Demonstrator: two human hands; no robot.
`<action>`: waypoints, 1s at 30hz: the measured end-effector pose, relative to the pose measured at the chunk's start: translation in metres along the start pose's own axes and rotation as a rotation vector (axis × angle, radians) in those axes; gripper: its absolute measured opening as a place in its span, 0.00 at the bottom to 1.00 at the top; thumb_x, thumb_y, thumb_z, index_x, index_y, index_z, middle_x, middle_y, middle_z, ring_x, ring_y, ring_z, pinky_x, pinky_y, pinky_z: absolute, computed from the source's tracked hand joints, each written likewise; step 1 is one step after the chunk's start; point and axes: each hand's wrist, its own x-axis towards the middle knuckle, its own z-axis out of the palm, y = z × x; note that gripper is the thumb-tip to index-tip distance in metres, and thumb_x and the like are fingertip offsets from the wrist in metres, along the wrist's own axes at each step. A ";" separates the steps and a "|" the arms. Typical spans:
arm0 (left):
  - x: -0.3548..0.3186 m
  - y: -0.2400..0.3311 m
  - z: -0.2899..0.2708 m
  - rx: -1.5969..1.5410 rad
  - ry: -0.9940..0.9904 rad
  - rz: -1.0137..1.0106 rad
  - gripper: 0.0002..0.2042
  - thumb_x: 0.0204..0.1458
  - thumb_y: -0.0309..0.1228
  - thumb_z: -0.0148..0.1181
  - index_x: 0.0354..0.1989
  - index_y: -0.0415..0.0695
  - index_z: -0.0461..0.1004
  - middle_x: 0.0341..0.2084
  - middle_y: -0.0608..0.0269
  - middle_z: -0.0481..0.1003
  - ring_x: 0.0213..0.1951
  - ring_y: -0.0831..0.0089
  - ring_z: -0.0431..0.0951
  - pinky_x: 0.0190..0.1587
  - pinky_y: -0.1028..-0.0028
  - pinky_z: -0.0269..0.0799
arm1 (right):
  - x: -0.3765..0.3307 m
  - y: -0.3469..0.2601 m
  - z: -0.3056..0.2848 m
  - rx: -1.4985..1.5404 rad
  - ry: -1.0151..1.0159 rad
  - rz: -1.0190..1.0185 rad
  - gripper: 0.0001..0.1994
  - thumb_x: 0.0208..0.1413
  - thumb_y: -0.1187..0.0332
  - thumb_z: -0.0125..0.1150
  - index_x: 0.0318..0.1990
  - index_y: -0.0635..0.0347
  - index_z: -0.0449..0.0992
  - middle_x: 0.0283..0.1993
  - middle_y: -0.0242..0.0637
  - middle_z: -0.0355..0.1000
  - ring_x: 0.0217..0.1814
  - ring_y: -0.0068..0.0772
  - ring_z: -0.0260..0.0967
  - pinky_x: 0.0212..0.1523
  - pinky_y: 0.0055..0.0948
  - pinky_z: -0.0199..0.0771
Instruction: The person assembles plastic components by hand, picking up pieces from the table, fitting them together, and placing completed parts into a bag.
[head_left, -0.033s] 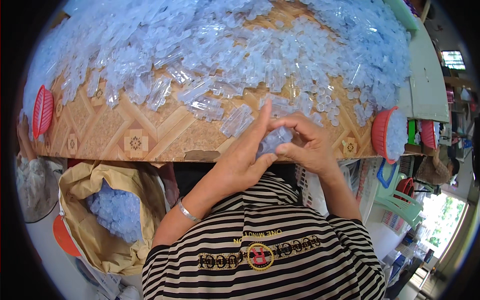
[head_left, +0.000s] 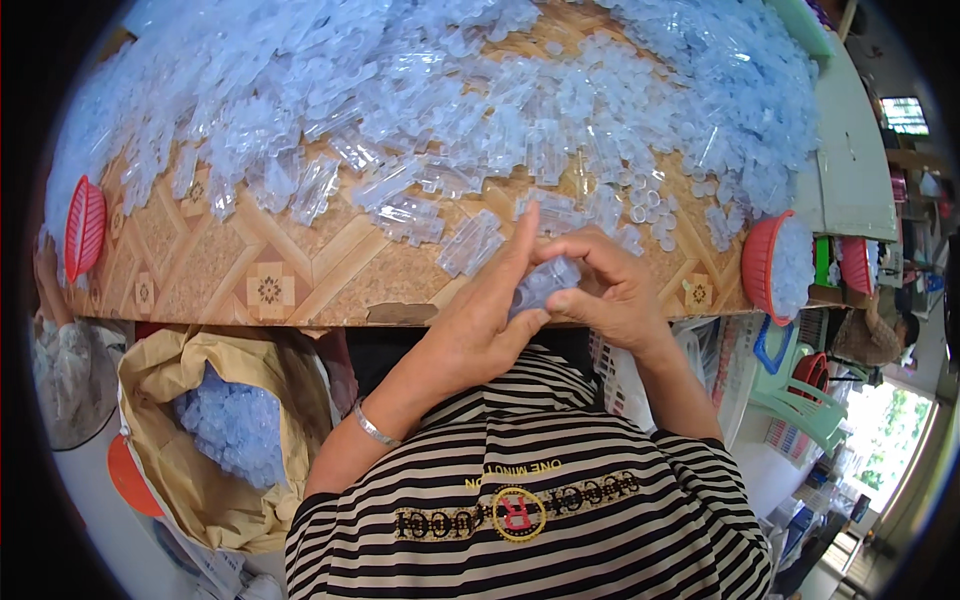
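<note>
In front of my chest, at the table's near edge, both hands meet around a clear bluish plastic piece (head_left: 547,284), tube-like in shape. My right hand (head_left: 622,296) grips it from the right, with fingers curled over the top and the thumb on the near side. Against its left side lies my left hand (head_left: 478,322), fingers stretched upward and thumb bent in toward the piece. Part of the piece is hidden by the fingers. Just beyond my hands lie several loose clear plastic pieces (head_left: 472,243), flat and notched. Small clear rings (head_left: 650,206) are scattered to their right.
A large heap of clear plastic parts (head_left: 380,70) covers the far part of the patterned table (head_left: 330,260). Red baskets stand left (head_left: 86,228) and right (head_left: 762,268), the right one filled. A brown paper-lined sack (head_left: 150,400) of parts is at lower left. Another person's hand (head_left: 48,270) is at far left.
</note>
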 end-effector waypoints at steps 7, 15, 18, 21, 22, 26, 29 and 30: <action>-0.004 0.002 0.001 -0.022 0.077 -0.172 0.31 0.49 0.25 0.56 0.63 0.39 0.52 0.52 0.43 0.67 0.57 0.52 0.67 0.57 0.65 0.63 | 0.001 -0.007 -0.022 0.028 0.054 0.136 0.19 0.49 0.73 0.65 0.50 0.64 0.73 0.49 0.37 0.71 0.50 0.25 0.67 0.49 0.25 0.66; 0.004 0.004 -0.005 0.280 0.162 0.019 0.18 0.47 0.23 0.60 0.49 0.39 0.69 0.41 0.59 0.72 0.44 0.74 0.72 0.47 0.74 0.68 | 0.032 0.023 -0.094 -1.012 0.374 -0.043 0.10 0.46 0.69 0.62 0.38 0.56 0.79 0.42 0.36 0.73 0.44 0.40 0.69 0.46 0.34 0.69; 0.003 0.003 -0.005 0.235 0.226 -0.085 0.17 0.46 0.24 0.63 0.46 0.40 0.71 0.38 0.61 0.73 0.39 0.75 0.73 0.42 0.76 0.70 | 0.039 0.024 -0.095 -1.130 0.308 -0.009 0.12 0.45 0.69 0.63 0.39 0.57 0.78 0.41 0.39 0.72 0.46 0.42 0.67 0.48 0.36 0.67; 0.002 -0.001 -0.006 0.234 0.274 -0.159 0.18 0.44 0.24 0.66 0.45 0.40 0.71 0.35 0.63 0.73 0.35 0.78 0.74 0.35 0.79 0.72 | 0.040 0.025 -0.099 -1.142 0.275 0.007 0.11 0.45 0.70 0.64 0.38 0.60 0.78 0.40 0.40 0.72 0.47 0.42 0.67 0.50 0.36 0.66; 0.002 -0.002 -0.006 0.234 0.259 -0.139 0.18 0.45 0.27 0.66 0.45 0.40 0.70 0.36 0.58 0.73 0.34 0.69 0.74 0.34 0.74 0.72 | 0.039 0.027 -0.101 -1.166 0.303 -0.065 0.10 0.45 0.68 0.63 0.37 0.59 0.78 0.38 0.39 0.72 0.46 0.42 0.66 0.48 0.36 0.67; 0.004 -0.003 -0.006 0.290 0.225 -0.070 0.18 0.45 0.29 0.65 0.45 0.40 0.70 0.36 0.53 0.73 0.35 0.58 0.75 0.35 0.68 0.72 | 0.029 0.011 -0.082 -0.836 0.375 -0.028 0.09 0.49 0.68 0.63 0.38 0.60 0.78 0.35 0.33 0.74 0.38 0.29 0.69 0.40 0.26 0.69; 0.006 -0.008 -0.002 0.365 0.277 0.004 0.18 0.44 0.26 0.68 0.44 0.40 0.72 0.33 0.60 0.74 0.33 0.74 0.76 0.33 0.77 0.73 | 0.017 -0.013 -0.045 -0.140 0.212 0.185 0.09 0.51 0.71 0.64 0.40 0.62 0.78 0.34 0.28 0.75 0.34 0.15 0.68 0.35 0.18 0.68; 0.007 -0.008 -0.003 0.364 0.275 0.003 0.18 0.44 0.26 0.68 0.44 0.40 0.72 0.33 0.60 0.74 0.33 0.74 0.76 0.33 0.77 0.73 | 0.014 -0.019 -0.034 -0.128 0.145 0.177 0.09 0.50 0.71 0.64 0.40 0.62 0.78 0.34 0.28 0.74 0.34 0.16 0.68 0.35 0.18 0.68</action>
